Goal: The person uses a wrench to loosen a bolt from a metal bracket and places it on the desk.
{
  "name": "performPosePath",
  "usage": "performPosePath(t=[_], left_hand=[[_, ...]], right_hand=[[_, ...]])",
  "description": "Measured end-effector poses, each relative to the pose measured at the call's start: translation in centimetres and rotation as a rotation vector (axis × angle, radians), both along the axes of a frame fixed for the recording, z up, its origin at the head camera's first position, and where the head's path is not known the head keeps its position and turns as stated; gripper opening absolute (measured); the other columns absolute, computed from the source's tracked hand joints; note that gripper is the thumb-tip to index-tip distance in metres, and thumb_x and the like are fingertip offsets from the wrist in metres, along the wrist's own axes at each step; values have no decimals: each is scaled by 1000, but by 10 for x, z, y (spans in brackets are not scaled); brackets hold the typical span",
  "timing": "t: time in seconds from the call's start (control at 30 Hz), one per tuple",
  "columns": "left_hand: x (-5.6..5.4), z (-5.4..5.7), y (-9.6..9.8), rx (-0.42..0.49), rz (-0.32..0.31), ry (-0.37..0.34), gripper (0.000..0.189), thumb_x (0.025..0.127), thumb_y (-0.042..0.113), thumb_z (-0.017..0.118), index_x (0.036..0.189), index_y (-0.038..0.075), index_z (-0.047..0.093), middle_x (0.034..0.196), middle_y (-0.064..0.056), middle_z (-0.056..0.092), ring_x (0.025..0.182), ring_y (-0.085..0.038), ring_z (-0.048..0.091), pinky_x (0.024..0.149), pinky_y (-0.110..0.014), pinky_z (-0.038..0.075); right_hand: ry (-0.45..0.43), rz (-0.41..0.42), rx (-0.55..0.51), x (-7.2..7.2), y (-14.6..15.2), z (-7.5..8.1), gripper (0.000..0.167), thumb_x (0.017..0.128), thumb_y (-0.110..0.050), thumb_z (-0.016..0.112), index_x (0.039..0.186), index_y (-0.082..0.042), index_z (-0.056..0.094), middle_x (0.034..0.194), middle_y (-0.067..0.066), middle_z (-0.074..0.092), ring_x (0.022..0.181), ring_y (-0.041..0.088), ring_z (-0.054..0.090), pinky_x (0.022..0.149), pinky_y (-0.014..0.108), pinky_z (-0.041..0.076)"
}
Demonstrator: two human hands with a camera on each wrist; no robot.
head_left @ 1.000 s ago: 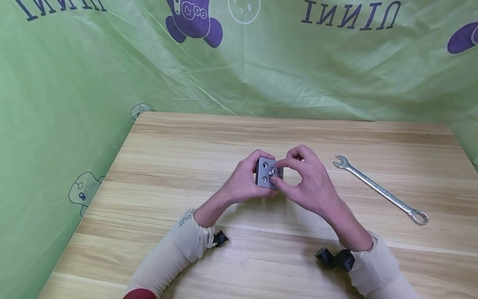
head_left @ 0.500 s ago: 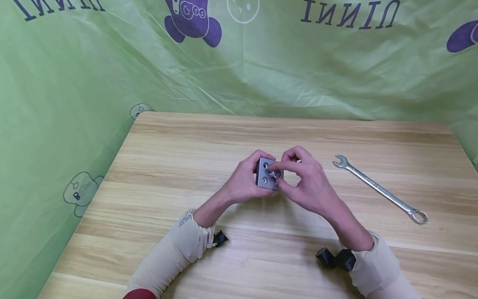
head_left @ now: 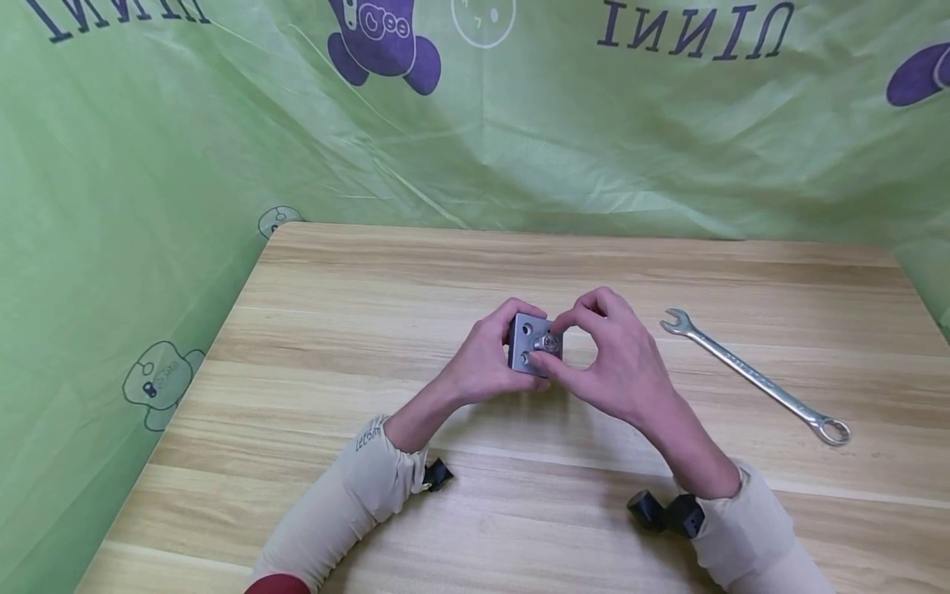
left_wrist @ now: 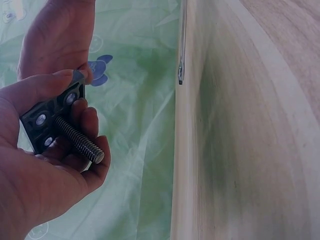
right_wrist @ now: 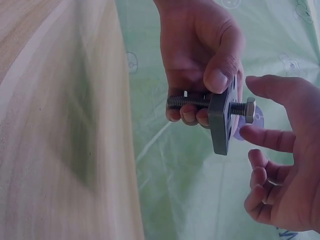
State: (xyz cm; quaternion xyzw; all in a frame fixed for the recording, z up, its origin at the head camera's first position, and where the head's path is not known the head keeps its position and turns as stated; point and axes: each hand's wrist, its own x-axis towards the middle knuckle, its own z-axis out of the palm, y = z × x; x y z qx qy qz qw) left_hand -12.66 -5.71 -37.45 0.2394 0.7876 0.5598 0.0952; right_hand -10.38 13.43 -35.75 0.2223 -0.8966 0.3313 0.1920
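My left hand [head_left: 482, 355] grips a small grey rectangular metal plate [head_left: 522, 342] by its edges, above the table. Several holes show in the plate, and a hex bolt [right_wrist: 250, 111] passes through it. The bolt's head stands out on the right side, with a bit of thread between head and plate. On the other side, its long threaded shank [left_wrist: 80, 140] sticks out beside my curled left fingers. My right hand [head_left: 623, 363] is at the bolt head, thumb and forefinger spread on either side with a gap showing in the right wrist view. Its other fingers are bent and hold nothing.
A silver combination wrench [head_left: 757, 379] lies slantwise on the wooden table [head_left: 356, 280], right of my hands. Green printed cloth [head_left: 475, 148] hangs behind and to the left. Black wrist-worn devices [head_left: 664, 513] sit at both sleeves.
My right forefinger reaches left across the bolt head, then draws back to the upper right. The thumb swings left below the head. My left hand and the plate stay nearly still.
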Motion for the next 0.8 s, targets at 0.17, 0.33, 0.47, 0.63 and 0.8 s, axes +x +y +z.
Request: performPosePath(t=[0.17,0.33,0.47,0.63,0.8], left_hand=[[0,0,0,2,-5,-6,70,66,1,86,127,4,52,109,-18,66,86,-14,61,75,-23,51],[-1,-1,0,8,-7,-11,70,66,0,86,127,4,52,109,-18,67,87,-14,61,75,-23,52],[-1,-1,0,13,-3,-13,71,66,-1,86,128,4,52,110,-18,67,88,-14,61,76,-22,52],[-1,-1,0,16,-8,-14,70,66,0,85,128,3,52,111,-18,66,88,-13,61,77,-22,52],[0,-1,0,13,-10,-3,69,66,0,85,127,3,52,111,-18,66,86,-12,61,76,-22,51]], right_hand=[[7,-33,8,1,-2,-1,23,74,-32,85,75,-16,69,91,5,55,83,17,48,65,29,38],[29,-8,4,1,-3,-2,19,76,-25,85,78,-13,71,89,7,53,84,21,48,69,31,38],[31,31,-13,1,-2,0,15,76,-18,84,87,-12,76,90,8,53,84,19,47,70,30,37],[58,92,-43,-1,-1,0,17,74,-11,82,91,-10,78,90,8,54,85,17,47,72,27,37],[75,138,-77,-2,0,-1,20,72,-5,78,92,-10,79,90,7,54,87,17,48,73,25,37]])
